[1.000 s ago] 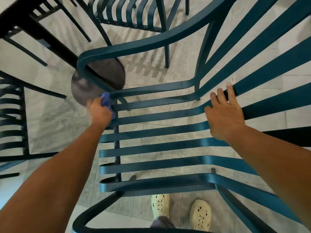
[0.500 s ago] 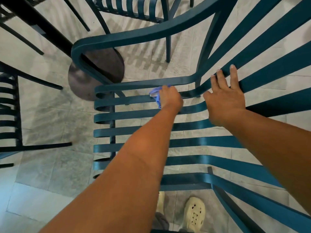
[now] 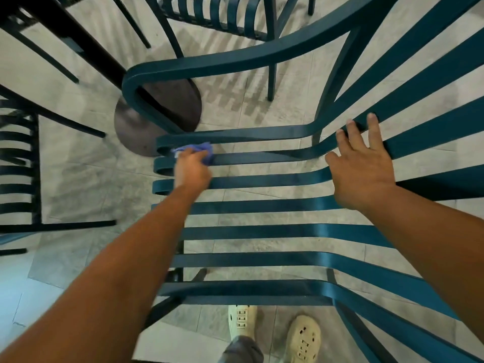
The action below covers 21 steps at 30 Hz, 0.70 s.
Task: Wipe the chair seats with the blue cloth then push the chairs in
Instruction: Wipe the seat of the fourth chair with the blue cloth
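Observation:
A teal slatted metal chair (image 3: 262, 205) fills the middle of the view, seen from above, its backrest rising to the right. My left hand (image 3: 191, 170) grips the bunched blue cloth (image 3: 201, 149) and presses it on the far slats of the seat near their left ends. My right hand (image 3: 362, 163) rests flat with spread fingers where the seat slats curve up into the backrest. The teal armrest (image 3: 235, 61) arches over the far side of the seat.
A dark round table base (image 3: 146, 127) and its black post (image 3: 78, 40) stand just beyond the chair on the tiled floor. Another teal chair (image 3: 217, 14) stands at the top, a darker slatted chair (image 3: 18, 174) at the left edge. My shoes (image 3: 275, 334) are under the near slats.
My left hand with the cloth swept right across the far slats, then back left toward the slat ends. My right hand stayed on the backrest bend.

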### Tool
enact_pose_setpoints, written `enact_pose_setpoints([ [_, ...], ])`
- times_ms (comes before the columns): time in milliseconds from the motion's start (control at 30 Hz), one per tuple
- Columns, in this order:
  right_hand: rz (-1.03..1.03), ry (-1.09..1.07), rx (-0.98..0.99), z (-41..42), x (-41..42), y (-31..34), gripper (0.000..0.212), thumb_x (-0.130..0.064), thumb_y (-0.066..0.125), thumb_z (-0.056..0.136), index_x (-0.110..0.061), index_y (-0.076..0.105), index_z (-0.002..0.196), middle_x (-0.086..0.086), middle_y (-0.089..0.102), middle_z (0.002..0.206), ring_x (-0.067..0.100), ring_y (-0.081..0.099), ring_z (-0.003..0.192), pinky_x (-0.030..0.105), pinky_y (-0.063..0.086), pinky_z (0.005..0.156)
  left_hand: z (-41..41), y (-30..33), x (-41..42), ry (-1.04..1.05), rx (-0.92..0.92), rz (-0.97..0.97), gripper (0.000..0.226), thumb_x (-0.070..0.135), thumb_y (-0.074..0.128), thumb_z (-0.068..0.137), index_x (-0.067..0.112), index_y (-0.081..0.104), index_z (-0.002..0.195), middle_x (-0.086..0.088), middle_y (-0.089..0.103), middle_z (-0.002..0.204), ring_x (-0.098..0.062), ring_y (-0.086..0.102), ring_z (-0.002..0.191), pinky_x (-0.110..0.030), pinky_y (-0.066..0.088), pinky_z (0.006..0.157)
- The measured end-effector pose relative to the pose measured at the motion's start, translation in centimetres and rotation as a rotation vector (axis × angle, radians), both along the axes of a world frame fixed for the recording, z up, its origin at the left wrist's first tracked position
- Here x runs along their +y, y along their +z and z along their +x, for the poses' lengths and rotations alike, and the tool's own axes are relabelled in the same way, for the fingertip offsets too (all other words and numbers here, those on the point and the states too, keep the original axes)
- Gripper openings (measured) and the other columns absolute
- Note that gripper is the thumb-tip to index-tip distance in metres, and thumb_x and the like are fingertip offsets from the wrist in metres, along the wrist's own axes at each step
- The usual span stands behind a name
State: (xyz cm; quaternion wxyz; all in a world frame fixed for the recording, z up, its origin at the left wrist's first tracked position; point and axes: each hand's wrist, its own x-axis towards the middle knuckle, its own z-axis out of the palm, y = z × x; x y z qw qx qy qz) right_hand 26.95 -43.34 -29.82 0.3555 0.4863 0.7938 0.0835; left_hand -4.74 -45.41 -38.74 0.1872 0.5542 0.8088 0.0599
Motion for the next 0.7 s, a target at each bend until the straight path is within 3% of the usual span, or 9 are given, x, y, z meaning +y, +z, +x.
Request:
enact_pose_setpoints([
  [100,0.002,-0.004,-0.003,0.0,-0.1,-0.1,0.06,-0.052,0.052,0.087,-0.03,0.043,0.142,0.017,0.009,0.163,0.042,-0.006,0.149,0.068,-0.019,0.109,-4.8,2.0,0.8,0.185,-0.006,-0.091,0.026,-0.002,0.06,0.085,0.0,0.072,0.107,-0.023,0.068,0.112,-0.037,0.064,0.106,-0.037,0.052,0.092],
  [167,0.0,-0.003,-0.005,0.0,-0.2,-0.1,0.061,-0.053,0.052,0.087,-0.03,0.042,0.143,0.018,0.009,0.163,0.042,-0.006,0.149,0.069,-0.019,0.108,-5.1,3.0,1.7,0.342,-0.036,-0.086,0.014,-0.005,0.061,0.082,-0.004,0.072,0.091,-0.025,0.07,0.096,-0.03,0.071,0.085,-0.025,0.058,0.062],
  [200,0.002,-0.002,-0.002,0.0,-0.1,-0.1,0.06,-0.052,0.051,0.087,-0.03,0.043,0.142,0.017,0.009,0.163,0.042,-0.006,0.149,0.069,-0.018,0.109,-3.9,3.6,2.2,0.423,-0.065,-0.047,0.012,-0.005,0.06,0.083,-0.002,0.071,0.084,-0.024,0.07,0.092,-0.021,0.071,0.073,-0.018,0.052,0.048],
  [233,0.003,-0.002,0.002,0.1,-0.1,-0.2,0.059,-0.05,0.051,0.087,-0.029,0.043,0.142,0.017,0.009,0.163,0.041,-0.006,0.149,0.069,-0.017,0.109,-2.3,3.9,2.9,0.437,-0.078,0.017,0.014,-0.004,0.058,0.083,0.002,0.07,0.083,-0.022,0.07,0.093,-0.013,0.069,0.065,-0.016,0.047,0.045],
  [333,-0.007,-0.007,0.012,0.1,-0.1,-0.2,0.058,-0.049,0.051,0.087,-0.029,0.045,0.141,0.017,0.009,0.163,0.041,-0.007,0.149,0.068,-0.016,0.11,5.4,3.4,5.6,0.183,-0.115,0.144,0.028,0.001,0.057,0.086,0.007,0.071,0.11,-0.018,0.062,0.113,-0.025,0.064,0.093,-0.023,0.049,0.078],
  [400,-0.006,-0.009,0.017,0.1,-0.1,-0.2,0.057,-0.048,0.053,0.087,-0.029,0.046,0.14,0.017,0.009,0.163,0.041,-0.007,0.149,0.067,-0.018,0.11,10.9,2.7,7.7,0.002,-0.135,0.129,0.032,0.003,0.057,0.086,0.008,0.066,0.117,-0.019,0.053,0.124,-0.032,0.056,0.108,-0.031,0.046,0.092],
  [533,0.015,0.0,0.007,0.1,-0.2,-0.5,0.057,-0.048,0.055,0.085,-0.03,0.047,0.139,0.016,0.01,0.163,0.039,-0.007,0.15,0.066,-0.022,0.106,18.6,0.2,9.5,-0.326,-0.057,-0.01,0.033,0.006,0.053,0.091,0.016,0.063,0.121,-0.016,0.045,0.133,-0.032,0.042,0.125,-0.036,0.043,0.101],
  [700,0.018,0.008,-0.014,0.3,-0.1,-0.6,0.063,-0.05,0.053,0.085,-0.031,0.041,0.144,0.016,0.006,0.164,0.039,-0.009,0.149,0.067,-0.024,0.105,16.4,-2.3,9.7,-0.486,0.131,-0.088,0.043,0.013,0.059,0.089,0.014,0.053,0.132,-0.015,0.041,0.14,-0.03,0.033,0.133,-0.038,0.035,0.109],
])
